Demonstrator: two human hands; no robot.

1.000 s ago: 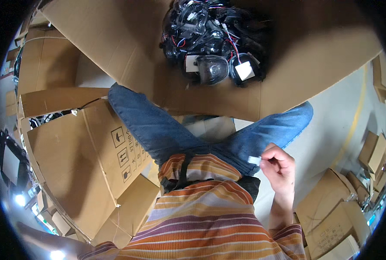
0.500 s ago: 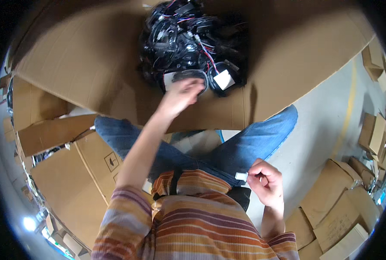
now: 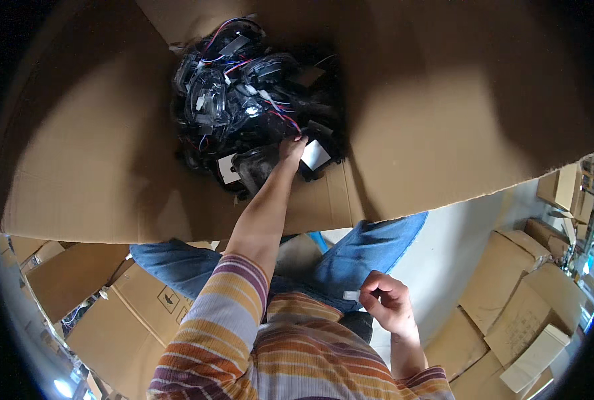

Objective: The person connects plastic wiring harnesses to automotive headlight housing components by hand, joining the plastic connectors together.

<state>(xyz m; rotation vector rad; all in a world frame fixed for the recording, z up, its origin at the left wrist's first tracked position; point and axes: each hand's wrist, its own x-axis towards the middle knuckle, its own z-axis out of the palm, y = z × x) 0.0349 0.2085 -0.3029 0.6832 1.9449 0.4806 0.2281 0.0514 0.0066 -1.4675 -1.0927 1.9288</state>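
A big open cardboard box (image 3: 443, 120) holds a heap of black plastic-bagged parts with red and blue wires (image 3: 243, 93) and white tags. My left hand (image 3: 291, 148) reaches deep into the box, its fingers on one of the black parts at the heap's near edge; whether it grips the part I cannot tell. My right hand (image 3: 387, 303) stays low by my right thigh and pinches a small white label (image 3: 351, 295) between thumb and fingers.
Flat and folded cardboard boxes (image 3: 103, 313) lie at my left. More stacked cartons (image 3: 510, 300) stand at the right on the grey floor (image 3: 457, 247). My legs in blue jeans (image 3: 363, 253) are under the box's near flap.
My left arm came up from out of view and stretched into the box, reaching the black parts. My head has leaned forward over the box. The right hand kept the white label.
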